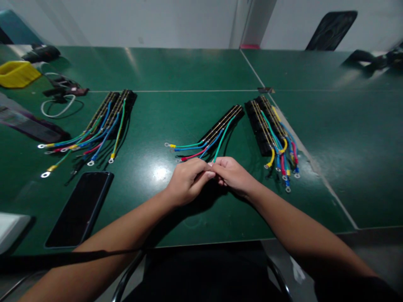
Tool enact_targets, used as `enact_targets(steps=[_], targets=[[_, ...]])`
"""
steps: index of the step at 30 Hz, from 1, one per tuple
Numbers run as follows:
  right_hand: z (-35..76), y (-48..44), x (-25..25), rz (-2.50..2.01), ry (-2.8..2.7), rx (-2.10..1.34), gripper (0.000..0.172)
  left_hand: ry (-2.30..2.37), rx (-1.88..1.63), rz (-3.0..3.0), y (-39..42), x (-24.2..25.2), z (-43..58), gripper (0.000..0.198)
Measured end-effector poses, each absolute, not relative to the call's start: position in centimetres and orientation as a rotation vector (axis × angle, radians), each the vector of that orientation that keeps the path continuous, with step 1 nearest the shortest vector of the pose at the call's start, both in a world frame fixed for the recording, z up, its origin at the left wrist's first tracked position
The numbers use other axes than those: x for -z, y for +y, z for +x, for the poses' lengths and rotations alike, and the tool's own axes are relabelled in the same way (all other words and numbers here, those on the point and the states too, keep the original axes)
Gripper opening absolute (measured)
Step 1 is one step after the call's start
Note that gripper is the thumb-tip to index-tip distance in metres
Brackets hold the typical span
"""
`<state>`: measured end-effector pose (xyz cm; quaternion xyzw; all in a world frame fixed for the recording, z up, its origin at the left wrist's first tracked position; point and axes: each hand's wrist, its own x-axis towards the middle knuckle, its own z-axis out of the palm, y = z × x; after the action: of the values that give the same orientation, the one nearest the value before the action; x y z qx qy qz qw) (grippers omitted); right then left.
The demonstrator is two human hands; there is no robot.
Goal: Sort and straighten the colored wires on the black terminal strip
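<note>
My left hand (190,180) and my right hand (234,176) meet at the table's middle, fingertips pinched together. Between them runs the lower end of a green wire (224,136), whose tip is hidden by the fingers. This wire comes off a black terminal block (220,124) with brass-coloured strips, lying slanted just beyond my hands. Other wires from the same block, blue, red and green, fan out to the left and end in ring terminals (167,144). Both hands are closed on the green wire.
Wired terminal blocks lie at left (129,98) and right (260,128), their ring-ended leads pointing towards me. A phone (80,209) is near the left front edge. Farther left are a cable (58,114), a yellow object (19,74) and a dark tool (42,53). A chair (332,30) stands behind the green table (315,105).
</note>
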<state>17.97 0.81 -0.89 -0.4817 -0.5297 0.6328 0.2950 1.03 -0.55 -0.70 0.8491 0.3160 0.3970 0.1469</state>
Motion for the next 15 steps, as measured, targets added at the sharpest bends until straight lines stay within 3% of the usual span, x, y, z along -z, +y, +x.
enact_targets(steps=[8, 11, 15], targets=[[18.2, 0.8, 0.8, -1.237, -1.391, -1.705, 0.029, 0.755, -1.331, 2.569, -0.6, 1.6, 0.8, 0.012], [18.1, 0.8, 1.0, -1.235, -1.446, -1.674, 0.03, 0.812, -1.267, 2.512, -0.7, 1.1, 0.9, 0.006], [18.0, 0.7, 1.2, -1.277, -1.457, -1.643, 0.03, 1.03, -1.125, 2.355, -0.8, 0.4, 1.2, 0.014]])
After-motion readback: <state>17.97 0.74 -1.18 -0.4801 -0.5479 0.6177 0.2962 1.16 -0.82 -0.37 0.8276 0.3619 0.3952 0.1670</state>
